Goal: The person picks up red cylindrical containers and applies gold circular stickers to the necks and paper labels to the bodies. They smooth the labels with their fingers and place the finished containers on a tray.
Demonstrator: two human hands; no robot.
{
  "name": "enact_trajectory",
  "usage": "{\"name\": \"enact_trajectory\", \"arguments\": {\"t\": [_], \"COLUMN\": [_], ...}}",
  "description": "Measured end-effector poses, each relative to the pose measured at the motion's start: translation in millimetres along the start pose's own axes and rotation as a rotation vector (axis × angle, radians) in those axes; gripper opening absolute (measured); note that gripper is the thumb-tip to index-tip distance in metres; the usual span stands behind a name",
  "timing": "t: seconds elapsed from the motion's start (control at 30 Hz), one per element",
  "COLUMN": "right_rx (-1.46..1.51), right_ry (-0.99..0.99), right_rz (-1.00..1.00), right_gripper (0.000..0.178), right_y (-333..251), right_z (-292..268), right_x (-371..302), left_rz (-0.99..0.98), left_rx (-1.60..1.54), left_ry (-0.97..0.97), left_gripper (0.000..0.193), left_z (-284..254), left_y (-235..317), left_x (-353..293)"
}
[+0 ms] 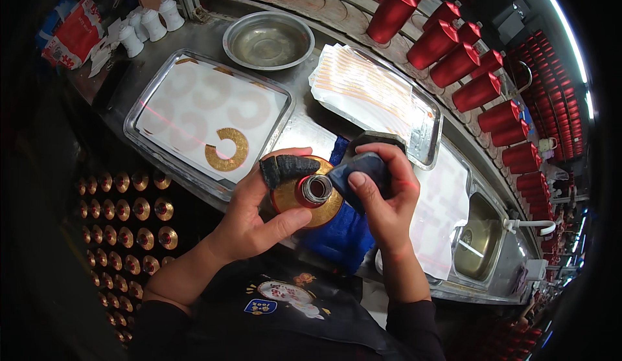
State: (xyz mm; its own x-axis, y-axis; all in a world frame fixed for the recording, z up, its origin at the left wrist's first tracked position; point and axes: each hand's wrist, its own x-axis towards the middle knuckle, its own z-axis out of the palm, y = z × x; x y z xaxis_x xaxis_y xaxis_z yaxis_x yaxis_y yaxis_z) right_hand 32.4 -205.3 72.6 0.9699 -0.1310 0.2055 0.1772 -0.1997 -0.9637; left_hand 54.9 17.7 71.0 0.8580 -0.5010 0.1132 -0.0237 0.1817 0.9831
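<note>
My left hand (256,215) is wrapped round a bottle, its open threaded neck (315,189) pointing up at me. Gold covers the bottle's shoulder (324,214), edged by a thin red rim. A rough black strip (289,170) lies over the shoulder by my left fingers; whether they wear it or press it, I cannot make out. Between thumb and fingers, my right hand (389,196) pinches a dark blue flat pad (359,176), its edge against the shoulder beside the neck. Behind that hand is a black angular block (378,141). A blue cloth (340,241) lies below the bottle.
A tray (150,92) at left holds a white sheet with one gold C-shaped label (228,150). Beyond stand a metal bowl of liquid (269,40) and a tray of stacked label sheets (366,89). Red bottles (455,64) line a conveyor; a sink (479,231) is at right.
</note>
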Motion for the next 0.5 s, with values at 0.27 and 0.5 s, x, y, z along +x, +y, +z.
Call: {"name": "enact_trajectory", "arguments": {"t": [0.27,0.5], "right_rx": [0.035,-0.170], "right_ry": [0.114,0.113], "right_rz": [-0.209,-0.253], "right_gripper": [0.026,0.029], "right_y": [-16.9,-3.8], "right_z": [6.1,-3.9], "right_x": [7.2,-9.4], "left_rz": [0.022,-0.012], "left_rx": [0.027,-0.048], "left_ry": [0.024,-0.070], "left_gripper": [0.061,0.069], "left_z": [0.4,-8.1], "left_y": [0.8,-3.2], "left_x": [-3.4,-1.5]}}
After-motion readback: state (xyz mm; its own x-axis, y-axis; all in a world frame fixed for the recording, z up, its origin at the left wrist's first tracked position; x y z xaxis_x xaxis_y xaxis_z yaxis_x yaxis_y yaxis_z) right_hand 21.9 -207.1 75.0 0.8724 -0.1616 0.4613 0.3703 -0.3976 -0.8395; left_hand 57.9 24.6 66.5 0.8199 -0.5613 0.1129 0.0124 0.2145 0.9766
